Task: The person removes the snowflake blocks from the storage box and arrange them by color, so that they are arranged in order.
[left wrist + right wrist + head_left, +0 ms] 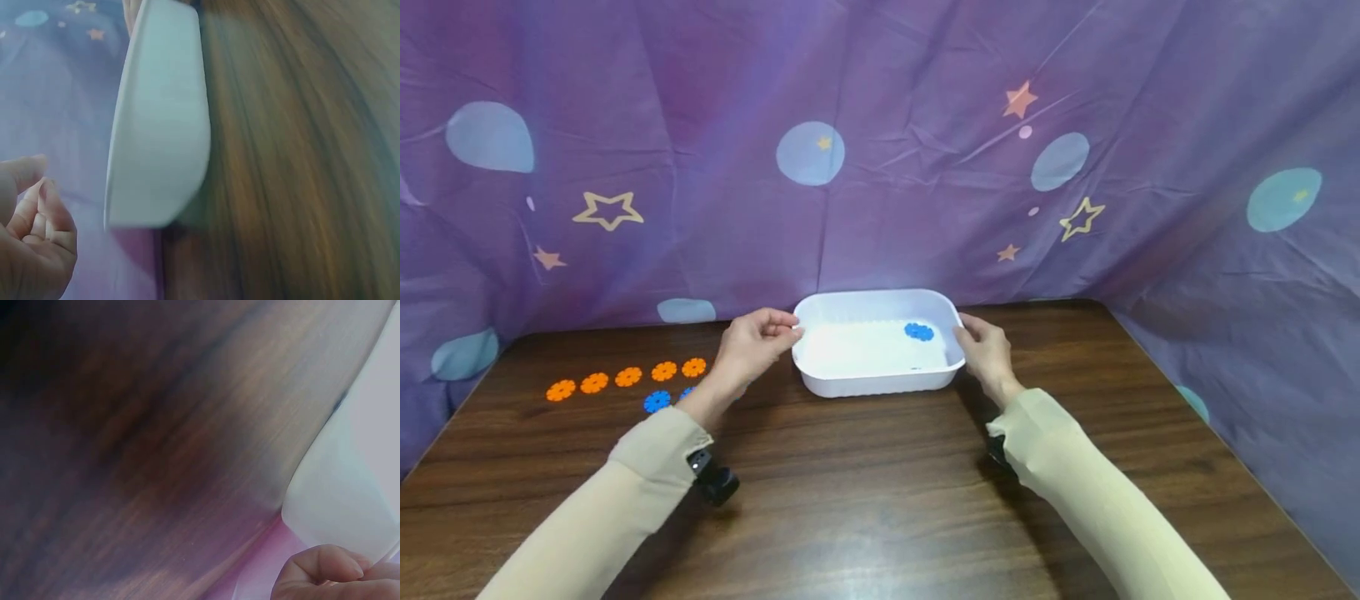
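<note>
A white plastic tub (872, 386) stands at the back of the table, and blue flower-shaped plastic discs (919, 332) lie inside it towards the right. My right hand (988, 354) pinches the tub's right end at the rim; in the right wrist view its thumb (328, 562) bends at the tub's corner. By the left end is my left hand (752, 346), fingers loosely bent. The left wrist view shows a gap between this hand (37, 237) and the tub's wall (159, 119), with nothing held.
Orange flower-shaped discs (628, 377) form a row on the left of the wooden table (850, 483). Blue discs (657, 402) lie in front of them, partly hidden behind my left forearm. A purple patterned cloth (880, 208) hangs along the table's back edge.
</note>
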`<state>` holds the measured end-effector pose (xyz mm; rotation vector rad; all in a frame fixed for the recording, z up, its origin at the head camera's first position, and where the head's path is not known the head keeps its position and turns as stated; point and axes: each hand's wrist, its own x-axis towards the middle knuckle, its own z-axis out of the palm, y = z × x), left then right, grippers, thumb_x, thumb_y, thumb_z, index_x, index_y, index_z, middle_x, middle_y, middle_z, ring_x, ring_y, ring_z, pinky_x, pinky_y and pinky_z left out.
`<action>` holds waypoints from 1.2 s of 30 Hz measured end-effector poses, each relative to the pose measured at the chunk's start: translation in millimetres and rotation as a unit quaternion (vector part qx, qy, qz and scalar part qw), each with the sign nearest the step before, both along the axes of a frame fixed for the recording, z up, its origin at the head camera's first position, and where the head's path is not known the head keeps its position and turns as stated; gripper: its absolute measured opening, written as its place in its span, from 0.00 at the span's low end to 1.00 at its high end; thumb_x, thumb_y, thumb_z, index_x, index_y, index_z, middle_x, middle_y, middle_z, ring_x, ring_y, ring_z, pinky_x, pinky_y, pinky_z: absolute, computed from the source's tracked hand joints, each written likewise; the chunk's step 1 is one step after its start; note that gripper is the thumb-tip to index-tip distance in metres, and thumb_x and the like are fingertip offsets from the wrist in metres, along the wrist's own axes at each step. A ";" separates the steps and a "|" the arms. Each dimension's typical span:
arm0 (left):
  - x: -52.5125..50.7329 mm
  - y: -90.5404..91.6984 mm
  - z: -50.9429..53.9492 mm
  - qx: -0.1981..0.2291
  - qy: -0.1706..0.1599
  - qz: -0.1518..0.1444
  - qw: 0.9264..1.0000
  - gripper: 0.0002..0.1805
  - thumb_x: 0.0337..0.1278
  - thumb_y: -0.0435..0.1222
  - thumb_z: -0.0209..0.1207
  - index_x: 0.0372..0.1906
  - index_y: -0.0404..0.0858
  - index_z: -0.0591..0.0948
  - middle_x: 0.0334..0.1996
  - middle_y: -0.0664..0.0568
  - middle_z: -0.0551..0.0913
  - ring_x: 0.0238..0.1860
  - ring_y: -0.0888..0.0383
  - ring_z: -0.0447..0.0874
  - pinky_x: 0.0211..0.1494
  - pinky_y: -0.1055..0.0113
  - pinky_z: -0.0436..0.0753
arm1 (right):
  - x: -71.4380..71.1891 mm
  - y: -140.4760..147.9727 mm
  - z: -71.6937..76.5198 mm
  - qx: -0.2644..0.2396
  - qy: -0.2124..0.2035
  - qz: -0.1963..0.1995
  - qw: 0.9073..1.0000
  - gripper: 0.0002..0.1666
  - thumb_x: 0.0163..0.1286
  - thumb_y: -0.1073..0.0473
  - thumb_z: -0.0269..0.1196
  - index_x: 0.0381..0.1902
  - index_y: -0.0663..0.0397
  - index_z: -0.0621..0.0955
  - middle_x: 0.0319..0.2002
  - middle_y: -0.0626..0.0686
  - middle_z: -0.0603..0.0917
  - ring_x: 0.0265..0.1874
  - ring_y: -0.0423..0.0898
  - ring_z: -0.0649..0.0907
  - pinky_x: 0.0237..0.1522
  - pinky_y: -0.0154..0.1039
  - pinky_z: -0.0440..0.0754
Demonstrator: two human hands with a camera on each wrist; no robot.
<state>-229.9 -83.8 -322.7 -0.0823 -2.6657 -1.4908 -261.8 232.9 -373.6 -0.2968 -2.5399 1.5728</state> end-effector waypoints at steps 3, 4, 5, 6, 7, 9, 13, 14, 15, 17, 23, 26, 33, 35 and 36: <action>-8.7 24.9 3.7 0.019 -0.010 -0.020 1.000 0.15 0.55 0.39 0.63 0.46 0.35 0.82 0.38 0.43 0.85 0.31 0.60 0.79 0.31 0.75 0.77 | 0.1 2.4 0.1 0.001 0.002 -0.005 1.000 0.23 0.69 0.55 0.55 0.61 0.52 0.75 0.47 0.62 0.83 0.16 0.37 0.75 0.15 0.29 0.73; -11.8 33.1 4.1 0.024 -0.014 -0.027 0.999 0.15 0.55 0.38 0.63 0.46 0.35 0.82 0.38 0.43 0.85 0.31 0.59 0.80 0.31 0.75 0.78 | 0.0 3.2 -0.2 0.003 0.004 -0.007 1.000 0.23 0.69 0.55 0.55 0.61 0.52 0.75 0.47 0.62 0.83 0.17 0.38 0.75 0.15 0.29 0.73; -15.1 41.7 4.1 0.032 -0.020 -0.034 0.999 0.15 0.55 0.38 0.63 0.46 0.35 0.82 0.38 0.42 0.85 0.32 0.57 0.81 0.32 0.74 0.79 | 0.1 4.1 -0.5 0.005 0.005 -0.006 1.000 0.23 0.69 0.55 0.55 0.61 0.52 0.75 0.47 0.62 0.83 0.18 0.39 0.76 0.15 0.30 0.73; -18.5 50.1 3.6 0.044 -0.028 -0.042 0.998 0.15 0.56 0.37 0.63 0.47 0.34 0.81 0.39 0.42 0.85 0.33 0.55 0.81 0.33 0.73 0.80 | 0.1 4.8 -1.0 0.006 0.007 -0.007 1.000 0.23 0.69 0.55 0.55 0.60 0.53 0.75 0.47 0.62 0.83 0.20 0.40 0.77 0.15 0.30 0.74; -21.6 58.5 2.9 0.051 -0.036 -0.049 0.997 0.15 0.56 0.37 0.63 0.47 0.34 0.81 0.40 0.42 0.84 0.34 0.54 0.82 0.34 0.73 0.81 | 0.2 5.3 -1.6 0.008 0.009 -0.008 1.000 0.23 0.69 0.55 0.55 0.60 0.53 0.76 0.47 0.62 0.83 0.21 0.41 0.77 0.15 0.30 0.74; -27.8 74.3 0.1 0.060 -0.051 -0.060 0.995 0.16 0.56 0.37 0.63 0.48 0.34 0.81 0.41 0.41 0.84 0.38 0.50 0.83 0.37 0.71 0.82 | 0.8 5.9 -2.5 0.010 0.010 -0.009 1.000 0.22 0.69 0.55 0.55 0.60 0.53 0.76 0.46 0.61 0.83 0.23 0.43 0.78 0.16 0.30 0.74; -39.4 102.1 -7.8 0.062 -0.080 -0.065 0.993 0.17 0.55 0.38 0.63 0.50 0.36 0.80 0.45 0.43 0.84 0.44 0.48 0.83 0.44 0.67 0.82 | 2.1 6.1 -3.5 0.007 0.012 -0.009 1.000 0.22 0.69 0.56 0.55 0.60 0.53 0.76 0.45 0.62 0.83 0.19 0.41 0.77 0.14 0.29 0.73; -41.7 107.9 -9.6 0.057 -0.085 -0.062 0.993 0.18 0.55 0.39 0.64 0.50 0.36 0.80 0.45 0.44 0.84 0.45 0.49 0.83 0.46 0.66 0.82 | 2.4 5.9 -3.4 0.004 0.012 -0.010 1.000 0.22 0.69 0.56 0.56 0.59 0.53 0.76 0.44 0.62 0.83 0.18 0.40 0.76 0.14 0.29 0.72; -44.2 113.4 -11.6 0.051 -0.089 -0.059 0.993 0.18 0.55 0.39 0.64 0.50 0.37 0.80 0.46 0.45 0.84 0.45 0.49 0.83 0.47 0.65 0.82 | 2.6 5.9 -3.3 0.002 0.012 -0.010 1.000 0.22 0.69 0.56 0.56 0.59 0.53 0.76 0.44 0.62 0.83 0.17 0.39 0.75 0.13 0.29 0.71; -48.2 123.3 -14.8 0.043 -0.095 -0.055 0.993 0.18 0.54 0.40 0.64 0.50 0.38 0.81 0.46 0.46 0.84 0.46 0.51 0.83 0.50 0.63 0.81 | 3.0 6.1 -2.8 -0.002 0.012 -0.009 1.000 0.22 0.69 0.56 0.55 0.60 0.53 0.76 0.43 0.63 0.83 0.14 0.38 0.73 0.12 0.28 0.70; -56.6 144.4 -22.4 0.030 -0.099 -0.050 0.993 0.18 0.53 0.38 0.64 0.49 0.36 0.81 0.46 0.44 0.84 0.43 0.51 0.84 0.48 0.64 0.81 | 4.5 3.5 0.4 -0.008 0.013 -0.009 1.000 0.22 0.69 0.56 0.56 0.60 0.53 0.76 0.44 0.62 0.83 0.16 0.39 0.74 0.13 0.28 0.71; -58.6 151.5 -23.8 0.022 -0.099 -0.044 0.994 0.17 0.52 0.38 0.65 0.48 0.36 0.82 0.46 0.44 0.84 0.43 0.51 0.83 0.47 0.64 0.81 | 4.4 0.7 1.6 -0.006 0.013 -0.010 1.000 0.22 0.69 0.57 0.56 0.59 0.53 0.76 0.44 0.63 0.83 0.17 0.40 0.75 0.14 0.28 0.71; -64.2 167.4 -28.2 -0.017 -0.102 -0.038 0.994 0.19 0.50 0.37 0.66 0.49 0.35 0.81 0.47 0.44 0.83 0.50 0.48 0.79 0.57 0.62 0.76 | 5.3 -2.2 -0.2 0.003 0.041 -0.011 0.999 0.20 0.67 0.59 0.56 0.56 0.55 0.78 0.38 0.60 0.85 0.19 0.41 0.78 0.15 0.29 0.74; -65.7 172.7 -30.1 -0.033 -0.097 -0.035 0.994 0.19 0.49 0.37 0.66 0.48 0.35 0.81 0.47 0.43 0.83 0.51 0.48 0.78 0.58 0.61 0.75 | 5.4 -2.2 0.1 0.006 0.042 -0.011 0.999 0.21 0.67 0.59 0.56 0.56 0.55 0.78 0.39 0.60 0.85 0.23 0.44 0.80 0.16 0.29 0.75; -66.4 175.0 -31.1 -0.040 -0.095 -0.033 0.994 0.19 0.49 0.37 0.66 0.48 0.35 0.81 0.47 0.43 0.82 0.52 0.47 0.78 0.59 0.61 0.75 | 5.0 -2.1 0.6 0.005 0.042 -0.011 0.999 0.21 0.67 0.59 0.56 0.57 0.56 0.78 0.40 0.60 0.85 0.25 0.45 0.81 0.17 0.29 0.75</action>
